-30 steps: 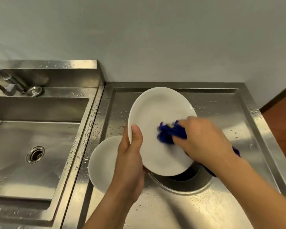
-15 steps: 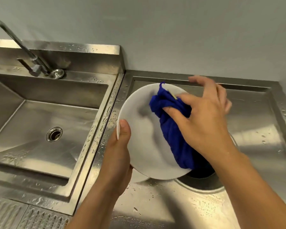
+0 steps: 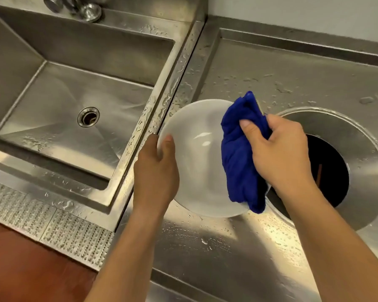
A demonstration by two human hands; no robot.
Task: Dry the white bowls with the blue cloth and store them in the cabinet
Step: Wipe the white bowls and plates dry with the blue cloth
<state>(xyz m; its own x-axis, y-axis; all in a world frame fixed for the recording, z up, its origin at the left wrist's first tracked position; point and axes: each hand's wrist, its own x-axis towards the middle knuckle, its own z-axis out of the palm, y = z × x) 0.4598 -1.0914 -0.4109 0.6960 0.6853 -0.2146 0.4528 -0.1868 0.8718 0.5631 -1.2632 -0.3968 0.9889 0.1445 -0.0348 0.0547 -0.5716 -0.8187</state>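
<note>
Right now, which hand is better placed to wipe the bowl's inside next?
Right. The right hand grips the blue cloth, draped over the white bowl's right rim. The left hand holds the bowl's opposite edge, thumb over the rim, likely steadying it.

Both forearms reach forward. Left hand [image 3: 156, 171] grips the bowl [image 3: 199, 162] rim, thumb inside; right hand [image 3: 279, 153] pinches the cloth [image 3: 238, 160].

One head-worn wide-angle camera looks steeply down on the steel table [image 3: 227, 247] from close above, facing the wall [image 3: 314, 9] behind it. The sink [image 3: 63, 90] fills the upper left of the view.
</note>
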